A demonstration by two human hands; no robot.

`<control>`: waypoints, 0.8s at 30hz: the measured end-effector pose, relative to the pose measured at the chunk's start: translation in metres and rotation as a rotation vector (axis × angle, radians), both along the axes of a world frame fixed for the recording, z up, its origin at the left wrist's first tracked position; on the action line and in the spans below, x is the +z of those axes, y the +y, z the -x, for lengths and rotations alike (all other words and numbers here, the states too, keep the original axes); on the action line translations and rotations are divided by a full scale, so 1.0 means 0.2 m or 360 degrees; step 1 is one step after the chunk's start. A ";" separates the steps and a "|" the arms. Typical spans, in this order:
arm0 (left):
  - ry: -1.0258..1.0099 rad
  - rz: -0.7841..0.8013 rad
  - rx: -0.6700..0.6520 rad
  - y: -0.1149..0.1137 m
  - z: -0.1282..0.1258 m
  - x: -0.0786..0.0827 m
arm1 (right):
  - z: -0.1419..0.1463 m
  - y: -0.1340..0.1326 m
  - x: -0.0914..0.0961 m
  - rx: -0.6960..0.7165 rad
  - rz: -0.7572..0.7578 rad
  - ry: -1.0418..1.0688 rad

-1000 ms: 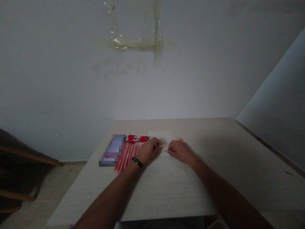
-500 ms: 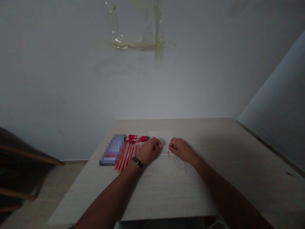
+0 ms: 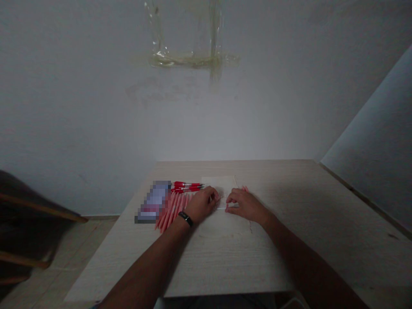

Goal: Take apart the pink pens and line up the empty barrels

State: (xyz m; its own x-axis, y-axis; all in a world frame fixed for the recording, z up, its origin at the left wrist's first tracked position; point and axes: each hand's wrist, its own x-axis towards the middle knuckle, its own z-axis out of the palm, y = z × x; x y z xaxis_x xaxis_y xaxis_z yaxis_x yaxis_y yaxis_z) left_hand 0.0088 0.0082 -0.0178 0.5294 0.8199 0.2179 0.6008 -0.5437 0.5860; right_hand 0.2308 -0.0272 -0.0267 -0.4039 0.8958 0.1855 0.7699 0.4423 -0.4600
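My left hand, with a black band at the wrist, is closed in a pinch over a white sheet. What its fingertips hold is too small to make out. Facing it, my right hand has thumb and forefinger closed around a small pink piece at the sheet's middle. A thin white strip lies between the hands. Pink pens or sticks are lined up to the left of my left hand, partly covered by it. Beyond them lie several red pens.
A phone-like slab, blurred into blocks, lies at the left of the pale wooden table. Behind the table stands a grey wall with yellowed tape. Dark furniture with wooden bars is at the far left.
My right hand has lowered its thumb and forefinger onto the small pink piece, which lay apart from it before. My left hand has hardly moved.
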 end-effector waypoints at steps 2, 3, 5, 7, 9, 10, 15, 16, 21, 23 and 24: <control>-0.0001 -0.0003 -0.0014 0.00 0.00 0.00 | 0.02 0.00 0.00 -0.0037 -0.0016 -0.0001; 0.0000 -0.0005 -0.0022 0.00 0.00 0.00 | 0.02 0.00 -0.01 -0.0054 -0.0023 -0.0005; 0.0006 -0.0010 -0.0034 0.00 0.00 0.00 | 0.03 0.00 -0.01 -0.0069 -0.0032 -0.0022; 0.0011 -0.0013 -0.0035 0.01 0.00 -0.01 | 0.04 0.00 -0.02 -0.0071 -0.0035 -0.0038; 0.0009 -0.0017 -0.0032 0.01 0.00 -0.01 | 0.04 0.00 -0.02 -0.0057 -0.0027 -0.0040; 0.0006 -0.0020 -0.0034 0.01 0.00 -0.01 | 0.04 0.00 -0.03 -0.0047 -0.0023 -0.0034; 0.0007 -0.0020 -0.0053 0.01 0.00 -0.01 | 0.05 -0.01 -0.02 -0.0020 -0.0034 0.0027; 0.0011 -0.0017 -0.0052 0.01 0.00 -0.01 | 0.05 -0.01 -0.02 -0.0016 -0.0036 0.0033; 0.0007 -0.0022 -0.0039 0.01 0.00 -0.01 | 0.07 -0.03 -0.01 -0.0003 -0.0034 0.0037; 0.0008 -0.0027 -0.0034 0.01 0.00 -0.02 | 0.07 -0.03 -0.01 -0.0010 -0.0031 0.0055; 0.0011 -0.0030 -0.0034 0.01 0.00 -0.02 | 0.07 -0.03 -0.01 -0.0008 -0.0032 0.0065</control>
State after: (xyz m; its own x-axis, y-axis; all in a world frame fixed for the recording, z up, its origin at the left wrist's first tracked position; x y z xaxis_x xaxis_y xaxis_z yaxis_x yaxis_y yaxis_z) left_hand 0.0084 0.0099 -0.0216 0.5482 0.8043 0.2294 0.5928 -0.5672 0.5717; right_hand 0.2169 -0.0331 -0.0279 -0.3910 0.8939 0.2194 0.7531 0.4478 -0.4821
